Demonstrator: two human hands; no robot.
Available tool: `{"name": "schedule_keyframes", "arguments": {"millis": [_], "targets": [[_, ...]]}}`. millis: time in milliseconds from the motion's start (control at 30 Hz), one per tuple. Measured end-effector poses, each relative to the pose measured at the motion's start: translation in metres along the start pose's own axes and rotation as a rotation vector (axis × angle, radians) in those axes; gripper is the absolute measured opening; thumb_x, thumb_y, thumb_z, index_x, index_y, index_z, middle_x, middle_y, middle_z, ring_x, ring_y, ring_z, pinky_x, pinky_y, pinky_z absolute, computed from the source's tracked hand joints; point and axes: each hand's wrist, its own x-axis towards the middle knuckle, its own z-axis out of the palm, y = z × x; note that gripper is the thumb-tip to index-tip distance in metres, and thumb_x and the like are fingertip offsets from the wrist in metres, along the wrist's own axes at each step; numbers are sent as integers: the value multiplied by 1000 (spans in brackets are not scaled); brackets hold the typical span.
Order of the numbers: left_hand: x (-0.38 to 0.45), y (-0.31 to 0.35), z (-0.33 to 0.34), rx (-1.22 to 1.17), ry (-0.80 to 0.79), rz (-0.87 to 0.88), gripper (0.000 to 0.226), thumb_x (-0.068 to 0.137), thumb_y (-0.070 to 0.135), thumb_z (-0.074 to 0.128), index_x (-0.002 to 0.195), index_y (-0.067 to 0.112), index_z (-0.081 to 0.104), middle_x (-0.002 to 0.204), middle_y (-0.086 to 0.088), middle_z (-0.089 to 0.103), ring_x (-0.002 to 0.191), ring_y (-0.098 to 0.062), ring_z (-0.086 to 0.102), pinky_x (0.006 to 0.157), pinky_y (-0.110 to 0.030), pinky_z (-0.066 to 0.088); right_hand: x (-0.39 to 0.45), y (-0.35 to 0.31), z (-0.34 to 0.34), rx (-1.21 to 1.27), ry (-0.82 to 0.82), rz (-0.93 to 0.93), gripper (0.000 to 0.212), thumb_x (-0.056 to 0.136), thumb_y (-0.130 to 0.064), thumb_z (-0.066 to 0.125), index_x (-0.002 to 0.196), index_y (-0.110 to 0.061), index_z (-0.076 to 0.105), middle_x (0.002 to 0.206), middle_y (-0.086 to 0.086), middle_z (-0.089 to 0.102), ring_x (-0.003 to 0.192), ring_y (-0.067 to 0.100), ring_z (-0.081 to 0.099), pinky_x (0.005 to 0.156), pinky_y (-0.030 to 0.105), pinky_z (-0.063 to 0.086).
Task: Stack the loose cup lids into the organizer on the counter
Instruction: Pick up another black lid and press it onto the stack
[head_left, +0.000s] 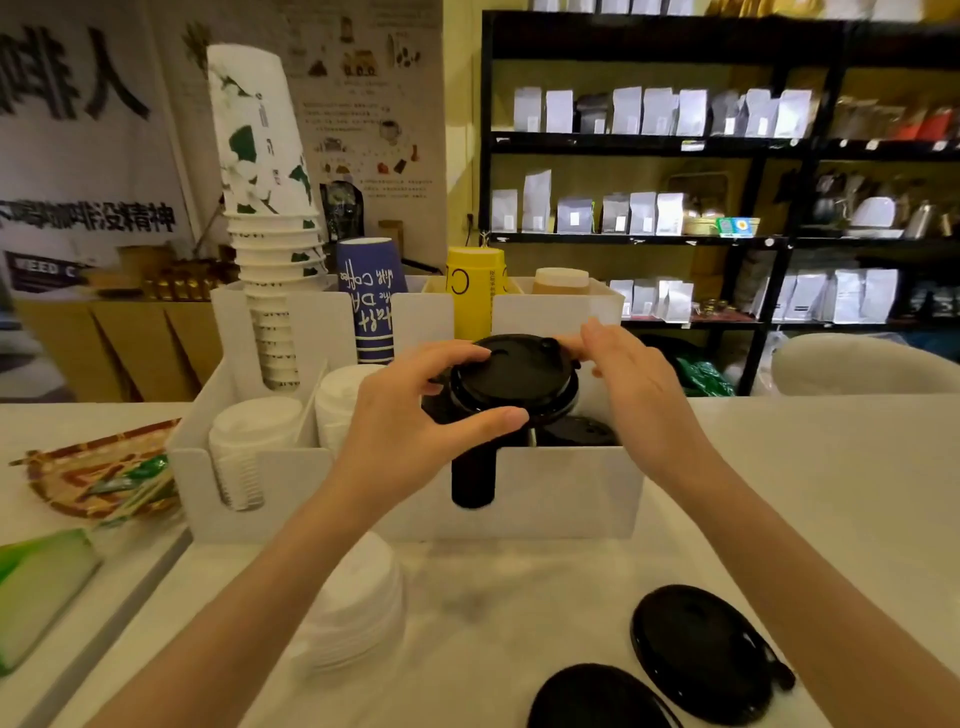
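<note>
Both hands, left (410, 415) and right (631, 387), grip-pinch the black lid stack (511, 379) by its rim above the organizer's (545, 493) front slot.

Two hands, the left hand (410, 415) and the right hand (631, 374), meet on one black lid (511, 374) above the single white organizer (566, 499); two more loose black lids (701, 652) lie on the desk (779, 467) toward 5 o'clock, and one stack of white lids (358, 613) sits toward 7 o'clock. In the organizer's front row stand two white lid stacks (249, 441) and one black lid stack (472, 478). Behind, toward 12 o'clock, rise four cup stacks (267, 208): one white-and-green, one blue, one yellow, one tan.
</note>
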Motion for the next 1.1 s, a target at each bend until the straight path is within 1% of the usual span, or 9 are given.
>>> {"name": "schedule_keyframes", "arguments": {"millis": [100,167,233,367,533,767,933,1000,1100], "targets": [[17,-5,-7,-42,31,-71,56,56,49,67,106,26,61,98,20,60,99,-2,56,80,-11,47,17,-7,14,40,11,-15,38,95,-33,25,97,-27,63,84,-19,57,77,-19,50,69,-4,32],[28,-13,-9,-48,32,-122,53,60,45,69,108,25,60,102,15,62,99,-5,57,78,-13,48,28,-3,23,58,26,10,39,94,-41,24,103,-33,60,99,-13,62,96,-4,51,88,12,33],[36,-23,-9,-57,20,-170,48,64,40,71,109,25,61,107,9,64,99,-11,59,81,-20,47,34,1,30,107,17,54,38,94,-37,24,107,-28,59,108,-6,58,102,6,49,90,22,32],[41,-43,-7,-43,-30,-234,50,67,38,70,113,24,58,115,3,63,107,-16,56,88,-30,49,35,9,38,120,-87,89,38,96,-33,19,104,-31,56,102,-15,54,89,-11,45,76,-3,28],[45,-52,-3,-40,-48,-258,48,70,32,70,115,20,58,118,0,61,110,-16,54,94,-33,47,41,19,42,134,-117,195,47,95,-35,18,125,-20,51,115,-7,47,108,5,35,93,24,20],[45,-56,2,16,-60,-260,44,70,33,69,110,17,59,113,-2,63,107,-14,55,92,-32,47,44,30,44,109,-153,197,47,95,-36,19,127,-19,49,135,2,49,110,4,35,95,23,19],[44,-57,7,48,-74,-264,47,69,35,69,112,18,59,114,-2,62,108,-15,54,92,-32,46,45,35,45,120,-141,205,46,96,-34,19,119,-18,56,114,-3,54,106,8,43,92,25,24],[43,-58,6,70,-90,-263,48,70,36,69,114,20,57,116,-1,61,110,-15,52,92,-29,42,46,37,45,109,-136,202,45,96,-34,20,116,-18,57,111,-3,55,106,10,46,89,22,27],[43,-59,5,84,-125,-285,49,70,36,69,115,21,56,119,0,60,112,-14,51,91,-27,38,44,39,44,98,-154,163,39,95,-34,23,110,-23,57,101,-8,58,95,0,50,69,-6,31]]}}
